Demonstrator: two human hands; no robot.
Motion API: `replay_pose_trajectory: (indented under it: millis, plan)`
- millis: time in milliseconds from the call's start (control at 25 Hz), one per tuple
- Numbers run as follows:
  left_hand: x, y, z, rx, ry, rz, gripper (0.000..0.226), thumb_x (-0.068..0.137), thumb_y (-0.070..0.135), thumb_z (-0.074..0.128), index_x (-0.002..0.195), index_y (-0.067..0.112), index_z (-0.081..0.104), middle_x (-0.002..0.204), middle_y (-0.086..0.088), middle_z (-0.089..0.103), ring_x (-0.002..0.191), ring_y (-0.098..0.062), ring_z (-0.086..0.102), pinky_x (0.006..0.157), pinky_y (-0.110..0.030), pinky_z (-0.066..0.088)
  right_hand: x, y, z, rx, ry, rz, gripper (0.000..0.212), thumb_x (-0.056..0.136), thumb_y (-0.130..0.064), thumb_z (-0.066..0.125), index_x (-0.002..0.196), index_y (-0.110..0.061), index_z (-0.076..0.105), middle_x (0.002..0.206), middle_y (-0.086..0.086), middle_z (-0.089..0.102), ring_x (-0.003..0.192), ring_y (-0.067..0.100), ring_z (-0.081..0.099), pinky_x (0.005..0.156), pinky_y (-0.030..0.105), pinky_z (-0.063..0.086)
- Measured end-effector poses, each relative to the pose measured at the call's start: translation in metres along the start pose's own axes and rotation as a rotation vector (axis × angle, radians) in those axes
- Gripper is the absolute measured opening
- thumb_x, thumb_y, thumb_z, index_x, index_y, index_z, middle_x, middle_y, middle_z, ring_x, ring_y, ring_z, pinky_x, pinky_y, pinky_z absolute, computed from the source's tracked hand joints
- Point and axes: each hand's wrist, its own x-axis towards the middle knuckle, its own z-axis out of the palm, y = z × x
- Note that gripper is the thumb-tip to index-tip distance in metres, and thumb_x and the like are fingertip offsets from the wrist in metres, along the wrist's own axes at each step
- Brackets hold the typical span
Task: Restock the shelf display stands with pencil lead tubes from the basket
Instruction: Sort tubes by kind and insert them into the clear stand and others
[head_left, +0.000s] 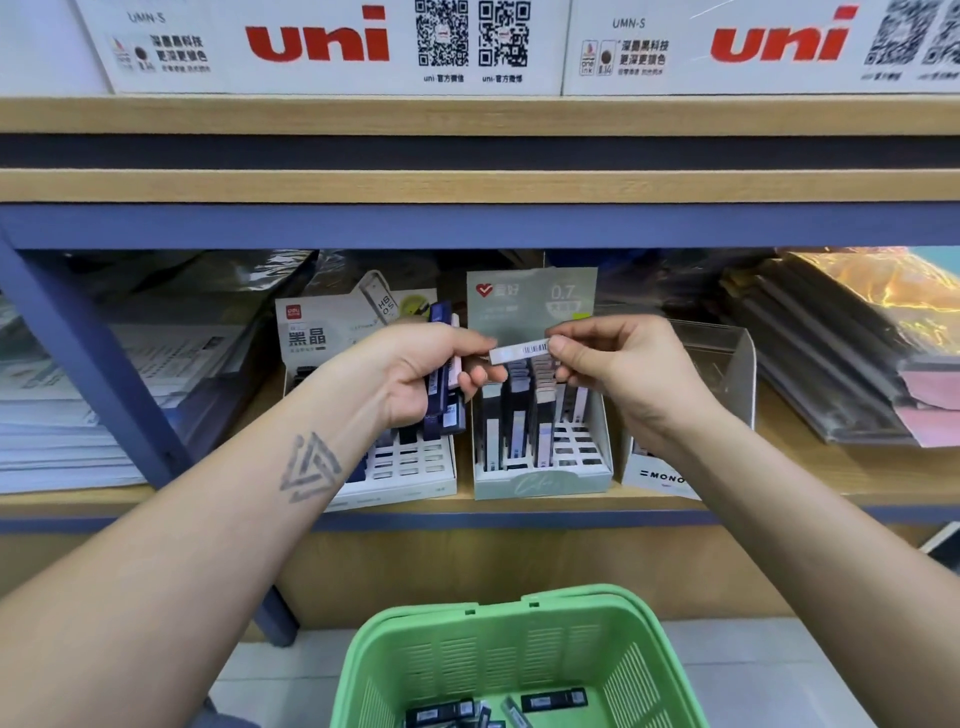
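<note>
Hands meet mid-shelf — right hand (623, 358) pinches pale barcoded lead tube (521, 350) from left hand's (415, 374) gripped dark bundle (444, 395), likely for slotting into pale-green display stand (540, 483).

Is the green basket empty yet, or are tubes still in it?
Not empty. Several dark tubes lie on the bottom of the green basket; the frame's lower edge cuts it off, so how many cannot be told.

Bright, even indoor light; deep shade under the upper shelf (467, 226); glare on plastic sleeves (878, 291) at right; wide-angle bending at edges; slight softness throughout.
</note>
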Motion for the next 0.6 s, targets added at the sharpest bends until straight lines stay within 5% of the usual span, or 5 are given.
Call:
replay_pose_trajectory:
  millis: [240,600]
  plan:
    - [0.006,-0.001,0.014,0.033,-0.015,-0.003,0.013,0.099,0.002,0.054,0.097,-0.007,0.063,0.071,-0.015,0.065,0.044,-0.004,0.05,0.039,-0.009,0.042,-0.003,-0.005,-0.018,0.255,-0.017,0.109,0.029,0.098,0.014,0.045,0.114,0.005,0.068,0.087,0.015,0.076,0.081,0.02,0.074,0.078,0.023,0.06]
    - [0.013,-0.001,0.032,0.013,-0.037,-0.008,0.011,0.098,0.004,0.057,0.091,-0.003,0.062,0.069,-0.013,0.063,0.042,-0.006,0.05,0.037,-0.011,0.041,0.0,-0.018,-0.042,0.11,0.023,-0.045,0.022,0.086,0.005,0.07,0.108,0.004,0.07,0.094,0.024,0.074,0.082,0.024,0.073,0.076,0.024,0.06]
